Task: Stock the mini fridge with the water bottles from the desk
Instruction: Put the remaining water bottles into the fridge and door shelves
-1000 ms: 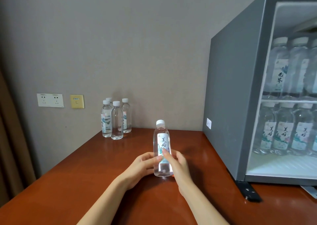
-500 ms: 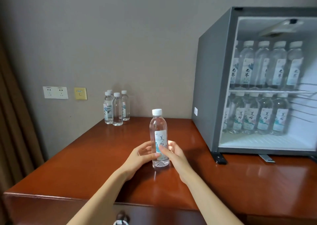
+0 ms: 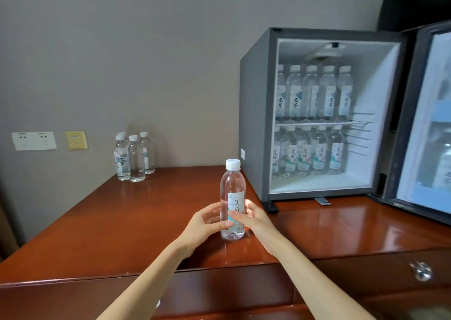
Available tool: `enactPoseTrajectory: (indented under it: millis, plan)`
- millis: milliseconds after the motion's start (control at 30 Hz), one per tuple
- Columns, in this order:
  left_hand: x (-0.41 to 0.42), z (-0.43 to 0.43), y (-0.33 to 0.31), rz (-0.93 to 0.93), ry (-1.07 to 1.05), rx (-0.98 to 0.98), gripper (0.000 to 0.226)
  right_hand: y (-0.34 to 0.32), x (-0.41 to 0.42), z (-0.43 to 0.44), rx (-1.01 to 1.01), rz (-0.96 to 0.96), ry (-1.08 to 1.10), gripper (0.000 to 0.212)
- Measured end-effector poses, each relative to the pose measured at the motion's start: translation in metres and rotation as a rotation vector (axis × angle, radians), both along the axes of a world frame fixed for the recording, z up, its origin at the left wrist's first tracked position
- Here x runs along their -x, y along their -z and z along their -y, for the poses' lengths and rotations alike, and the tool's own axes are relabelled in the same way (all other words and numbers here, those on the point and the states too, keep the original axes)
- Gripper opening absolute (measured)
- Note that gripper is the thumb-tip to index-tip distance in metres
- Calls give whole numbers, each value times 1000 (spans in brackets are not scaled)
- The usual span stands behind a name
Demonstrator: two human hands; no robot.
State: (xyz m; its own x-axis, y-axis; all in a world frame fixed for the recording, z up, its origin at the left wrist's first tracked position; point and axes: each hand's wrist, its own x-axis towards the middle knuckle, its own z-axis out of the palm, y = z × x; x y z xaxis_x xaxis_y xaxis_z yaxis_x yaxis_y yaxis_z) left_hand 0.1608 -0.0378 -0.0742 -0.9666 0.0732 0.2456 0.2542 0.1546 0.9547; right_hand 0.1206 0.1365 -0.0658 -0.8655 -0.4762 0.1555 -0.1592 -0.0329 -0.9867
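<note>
Four spare bottles (image 3: pixel 133 157) stand in a tight cluster at the desk's (image 3: pixel 122 222) back left corner, against the wall, probably parked there as the stock waiting its turn; they sit well apart from the hands. Nearer the front edge, about mid-desk, one bottle (image 3: pixel 232 197) stands upright, cap on, its base on the wood. The left hand (image 3: pixel 207 224) cups its lower half from the left, fingers curled round the label band, while the right hand (image 3: pixel 253 218) closes on it from the right, with a fingertip lying across the label. Both hands grasp this one bottle, a two-sided hold that likely steadies it for a lift toward the fridge (image 3: pixel 256 124). That fridge stands on the desk's right half, just beside the held bottle. Its door (image 3: pixel 424 124) is swung wide to the right, so the way in is clear. Both shelves already carry a row of bottles pushed to the left and back, with bare space at the right of each row, where the next one would likely fit.
</note>
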Motion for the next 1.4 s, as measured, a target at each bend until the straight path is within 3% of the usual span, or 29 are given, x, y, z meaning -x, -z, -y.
enactPoseTrajectory:
  millis: [133,367,733,933,1100,1400]
  plan:
    - [21,-43,-1,-17,62,-14,49,3,13,-45,2,1,77,48]
    - [64,-123,-1,-47,198,8,48,4,32,-125,25,-7,242,38]
    - [122,-236,0,-71,405,37,52,10,48,-235,0,-25,490,45]
    - [136,-274,3,-99,503,25,53,11,48,-268,-16,-47,571,71]
    - [138,-282,7,-107,544,23,53,13,44,-277,-25,-64,603,51]
    - [122,-309,6,-143,630,8,52,5,19,-300,-85,-104,702,41]
